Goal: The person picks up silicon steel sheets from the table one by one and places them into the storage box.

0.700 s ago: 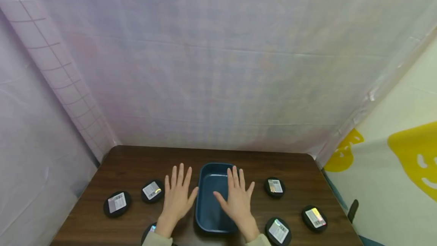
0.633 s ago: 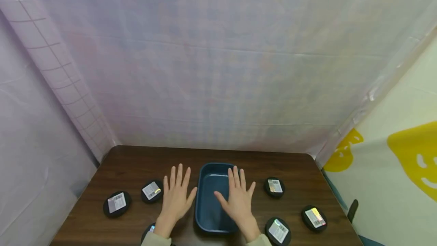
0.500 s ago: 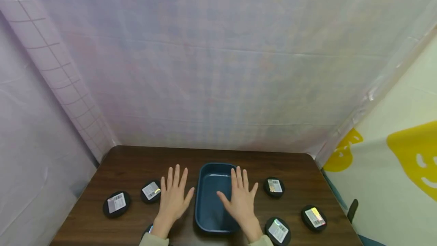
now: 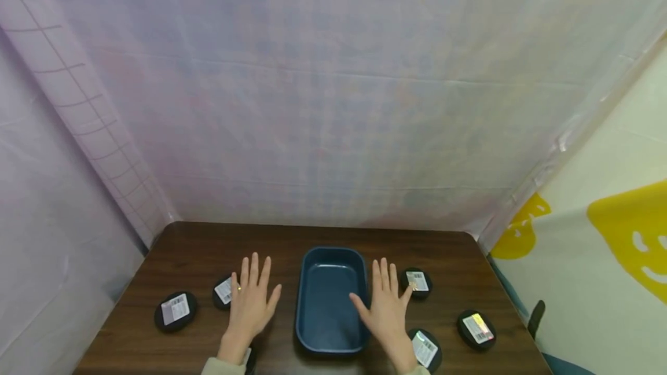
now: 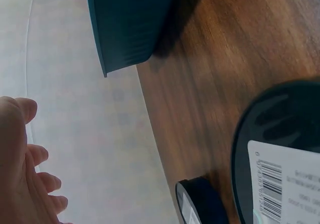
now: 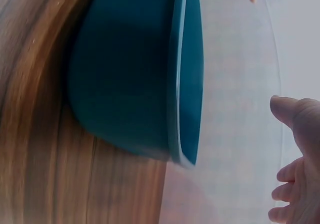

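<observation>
A deep blue rectangular dish [image 4: 333, 337] with rounded corners stands in the middle of the table in the head view. To its left my left hand [image 4: 249, 305] is held with fingers spread, overlapping a black round disc [image 4: 221, 294] with a white barcode label. On the dish's other side my right hand [image 4: 387, 311] has its fingers spread too, its thumb over the dish's right rim in this view. Neither hand holds anything. In the left wrist view a labelled black disc [image 5: 280, 119] lies close to the camera. The dish's side wall [image 6: 125, 73] fills much of the right wrist view.
More labelled black discs lie on the brown table [image 4: 281, 239]: one at far left [image 4: 176, 311], and others at right, including a near disc [image 4: 426, 350], a far disc [image 4: 417, 282] and an outer disc [image 4: 476, 330]. Pale curtains [image 4: 323, 103] hang behind.
My hands have moved apart, the left one leftward and the right one rightward off the dish's middle. The dish and discs have stayed put on the table.
</observation>
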{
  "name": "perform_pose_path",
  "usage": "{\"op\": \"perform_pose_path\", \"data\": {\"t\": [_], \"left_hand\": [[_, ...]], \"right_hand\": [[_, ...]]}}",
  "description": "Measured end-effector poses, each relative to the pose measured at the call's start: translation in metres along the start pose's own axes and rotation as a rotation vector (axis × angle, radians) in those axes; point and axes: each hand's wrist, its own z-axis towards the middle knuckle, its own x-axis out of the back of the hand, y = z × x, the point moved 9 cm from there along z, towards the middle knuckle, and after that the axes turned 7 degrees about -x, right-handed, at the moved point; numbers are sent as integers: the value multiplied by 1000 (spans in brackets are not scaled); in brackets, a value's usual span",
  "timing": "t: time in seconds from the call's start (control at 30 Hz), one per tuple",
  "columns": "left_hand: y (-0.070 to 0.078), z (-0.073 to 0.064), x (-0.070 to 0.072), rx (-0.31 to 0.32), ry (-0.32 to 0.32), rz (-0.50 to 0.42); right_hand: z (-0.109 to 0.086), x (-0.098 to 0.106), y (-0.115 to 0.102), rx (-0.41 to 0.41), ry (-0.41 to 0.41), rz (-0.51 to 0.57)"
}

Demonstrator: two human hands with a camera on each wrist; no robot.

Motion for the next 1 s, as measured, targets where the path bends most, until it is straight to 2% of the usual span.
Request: {"op": "perform_pose_path", "data": {"t": [0.17, 0.3, 0.37, 0.5, 0.6, 0.7, 0.77, 0.83, 0.9, 1.0], "left_hand": [[-3, -3, 2, 10, 25, -51], [-6, -5, 1, 29, 55, -114], [-6, -6, 3, 26, 105, -155], [-7, -9, 8, 24, 248, -278], [-9, -10, 11, 43, 346, -387], [-12, -11, 10, 82, 402, -460], [-13, -12, 9, 122, 404, -515], [-15, -13, 4, 187, 372, -608], [-18, -14, -4, 274, 313, -732], [-22, -20, -19, 439, 210, -908]], "right_hand": [[-1, 6, 13, -28, 27, 43], [-4, 13, 21, -21, 107, 115], [-6, 18, 26, -1, 169, 176], [-11, 29, 36, 29, 290, 317], [-15, 37, 47, 23, 375, 402], [-19, 45, 59, -12, 444, 456], [-22, 48, 67, -52, 464, 484], [-24, 50, 77, -116, 454, 517], [-27, 49, 88, -188, 426, 554], [-32, 45, 105, -302, 385, 585]]}}
